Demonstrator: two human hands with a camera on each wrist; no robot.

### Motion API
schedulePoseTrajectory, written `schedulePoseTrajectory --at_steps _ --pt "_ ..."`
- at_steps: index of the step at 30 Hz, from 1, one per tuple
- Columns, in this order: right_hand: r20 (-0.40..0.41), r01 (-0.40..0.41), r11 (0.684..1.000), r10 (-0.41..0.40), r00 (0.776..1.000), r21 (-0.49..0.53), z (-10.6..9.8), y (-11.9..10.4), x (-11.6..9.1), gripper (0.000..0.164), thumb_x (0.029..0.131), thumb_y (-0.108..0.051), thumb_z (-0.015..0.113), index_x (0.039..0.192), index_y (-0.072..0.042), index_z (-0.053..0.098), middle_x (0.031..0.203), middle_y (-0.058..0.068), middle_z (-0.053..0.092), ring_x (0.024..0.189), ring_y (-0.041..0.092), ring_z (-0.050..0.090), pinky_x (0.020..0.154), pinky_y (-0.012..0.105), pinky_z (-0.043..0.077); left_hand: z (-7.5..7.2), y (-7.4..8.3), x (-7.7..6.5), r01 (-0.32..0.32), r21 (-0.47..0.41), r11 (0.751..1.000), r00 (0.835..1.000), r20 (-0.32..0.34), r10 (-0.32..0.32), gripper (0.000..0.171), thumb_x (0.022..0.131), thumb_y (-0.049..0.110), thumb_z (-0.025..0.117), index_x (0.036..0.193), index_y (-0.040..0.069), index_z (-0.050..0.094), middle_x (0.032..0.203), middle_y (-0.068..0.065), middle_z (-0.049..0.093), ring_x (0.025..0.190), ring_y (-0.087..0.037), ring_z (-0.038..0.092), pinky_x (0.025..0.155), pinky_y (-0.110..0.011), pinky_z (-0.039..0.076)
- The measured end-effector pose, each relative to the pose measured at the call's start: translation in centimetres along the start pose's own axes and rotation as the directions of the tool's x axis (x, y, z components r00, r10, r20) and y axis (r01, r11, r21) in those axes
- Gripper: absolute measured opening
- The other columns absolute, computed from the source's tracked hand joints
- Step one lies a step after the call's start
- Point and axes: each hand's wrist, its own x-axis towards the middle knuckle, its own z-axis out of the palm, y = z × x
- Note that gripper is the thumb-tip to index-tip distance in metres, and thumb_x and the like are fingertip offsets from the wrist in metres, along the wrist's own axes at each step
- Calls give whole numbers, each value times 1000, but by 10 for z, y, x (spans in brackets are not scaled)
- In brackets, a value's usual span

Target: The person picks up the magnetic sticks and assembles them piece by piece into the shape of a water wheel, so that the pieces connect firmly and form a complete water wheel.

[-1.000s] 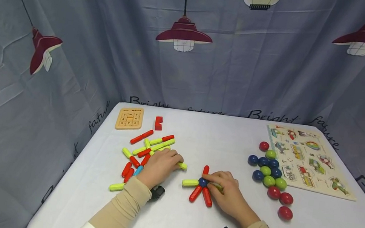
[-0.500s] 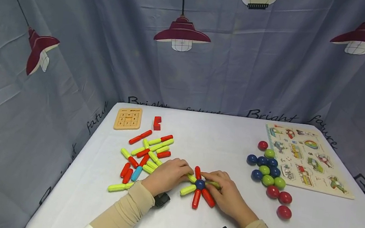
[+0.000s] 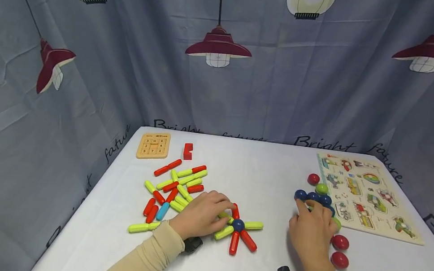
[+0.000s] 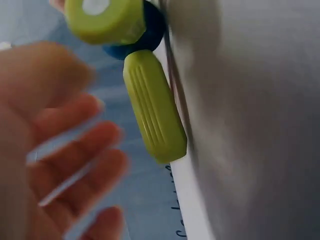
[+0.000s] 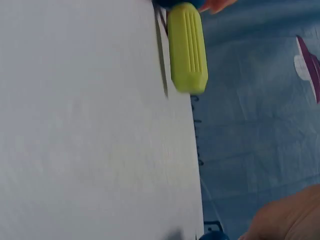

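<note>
A blue ball [image 3: 238, 225] at mid-table joins several red and yellow-green sticks in a star, including a yellow-green stick [image 3: 253, 225] pointing right and a red stick [image 3: 248, 241] toward the lower right. My left hand [image 3: 203, 213] hovers at the star's left side. In the left wrist view its blurred fingers [image 4: 82, 145] are spread, apart from a yellow-green stick [image 4: 155, 107]. Over at the right, my right hand [image 3: 312, 237] reaches over the loose balls, fingertips beside a dark blue ball [image 3: 300, 195]. The hand hides some balls, and its thumb's contact is unclear.
Loose red, yellow-green and blue sticks [image 3: 170, 186] lie at the left. A wooden number board [image 3: 153, 146] and a red notched block [image 3: 188, 151] sit at the back left. A picture puzzle board [image 3: 372, 197] is at the right, with red balls [image 3: 340, 242] near it.
My right hand has left the star and moved right to the balls. My left hand brought a yellow-green stick to the star's upper left, and its fingers are now loose.
</note>
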Motion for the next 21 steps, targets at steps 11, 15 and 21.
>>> schedulePoseTrajectory --at_steps 11,15,21 --pt "100 -61 998 58 993 24 0 3 2 39 88 2 67 126 9 66 126 33 56 118 52 41 83 61 25 1 11 3 -185 -4 983 983 -2 185 36 101 38 67 135 28 69 137 11 67 117 -9 60 92 -22 49" --pt "120 -73 997 70 990 20 0 2 1 40 88 1 68 127 9 66 127 33 55 118 51 40 81 59 26 4 13 3 -160 -76 984 987 3 161 33 100 37 68 131 23 72 132 10 70 116 -8 61 98 -22 48" --pt "106 -64 998 61 992 24 2 5 3 38 89 1 68 126 10 66 126 33 54 116 51 41 79 57 28 7 13 5 -107 -159 981 994 18 111 28 101 37 67 126 24 72 121 15 72 110 -6 60 98 -20 47"
